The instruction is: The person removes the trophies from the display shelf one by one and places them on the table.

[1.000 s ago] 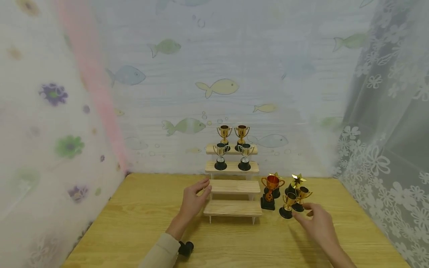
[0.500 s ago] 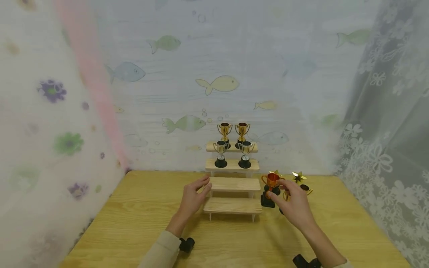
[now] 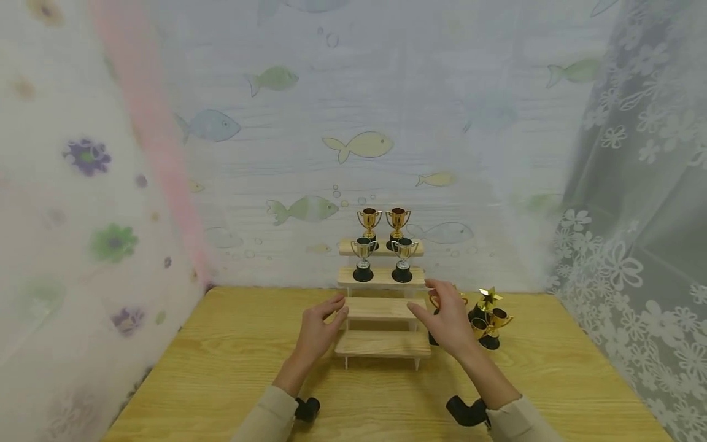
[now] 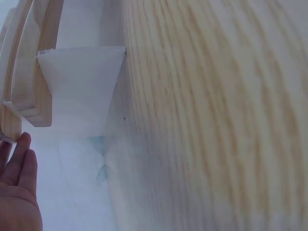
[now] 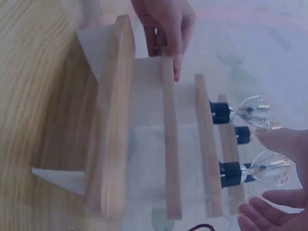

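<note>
My left hand (image 3: pixel 317 328) holds the left end of the third step of a pale wooden stepped display stand (image 3: pixel 386 342); its thumb and fingers lie on either side of the board in the right wrist view. At the right end of that step, my right hand (image 3: pixel 450 322) has thumb and fingers spread with nothing between them. Two gold trophy cups (image 3: pixel 369 219) stand on the top step and two silver trophy cups (image 3: pixel 404 247) on the step below. The two lower steps carry nothing. Behind my right hand, a reddish cup (image 3: pixel 435 300) is mostly hidden.
On the table (image 3: pixel 232 344), right of the stand, are a gold star trophy (image 3: pixel 489 298) and gold cups (image 3: pixel 499 317), partly covered by my right hand. A fish-patterned curtain (image 3: pixel 298 147) hangs close behind, and a white lace curtain (image 3: pixel 624 270) is at the right.
My right hand has moved left from the gold cups, past the reddish cup, to the stand's right end. The left hand stays at the stand's left end.
</note>
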`<state>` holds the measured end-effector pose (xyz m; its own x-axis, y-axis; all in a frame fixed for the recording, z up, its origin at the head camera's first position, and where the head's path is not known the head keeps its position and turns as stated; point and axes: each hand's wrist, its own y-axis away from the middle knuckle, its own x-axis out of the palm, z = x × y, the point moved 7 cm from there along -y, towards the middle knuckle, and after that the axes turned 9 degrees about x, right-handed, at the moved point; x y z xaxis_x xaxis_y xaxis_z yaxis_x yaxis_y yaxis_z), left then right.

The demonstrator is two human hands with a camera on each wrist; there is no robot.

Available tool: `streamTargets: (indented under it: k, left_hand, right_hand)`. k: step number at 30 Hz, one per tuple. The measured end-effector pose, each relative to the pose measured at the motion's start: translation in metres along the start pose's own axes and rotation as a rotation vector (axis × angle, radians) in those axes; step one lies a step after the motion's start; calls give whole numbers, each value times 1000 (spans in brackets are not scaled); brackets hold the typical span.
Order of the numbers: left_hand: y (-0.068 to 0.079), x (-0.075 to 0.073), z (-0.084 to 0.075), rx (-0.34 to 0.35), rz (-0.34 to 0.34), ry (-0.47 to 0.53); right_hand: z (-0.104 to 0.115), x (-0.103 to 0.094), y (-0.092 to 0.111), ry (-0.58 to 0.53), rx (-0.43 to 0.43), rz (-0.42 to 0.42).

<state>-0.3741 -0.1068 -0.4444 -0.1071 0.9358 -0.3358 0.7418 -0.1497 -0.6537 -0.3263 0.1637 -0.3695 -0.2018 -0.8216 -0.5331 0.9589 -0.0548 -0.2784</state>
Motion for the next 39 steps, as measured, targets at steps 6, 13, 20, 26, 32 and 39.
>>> streamTargets:
  k: [6,13,20,26,32,39]
  left_hand:
    - [-1,1,4,5,5,0]
    - [-1,2,6,16,0,-3]
    - [0,2,7,18,-1,-10]
    - [0,2,8,29,-1,-10]
    - [-1,2,9,34,-3,-10]
    - [-1,2,9,50,-10,-26]
  right_hand:
    - [1,5,-12,-10,17,-4]
    - [4,8,-23,28,-1,-22]
    - [4,12,-34,39,-9,-16]
    - [4,14,-43,39,9,-10]
    - [6,16,-48,55,23,-17]
    - [5,22,-56,41,41,-23]
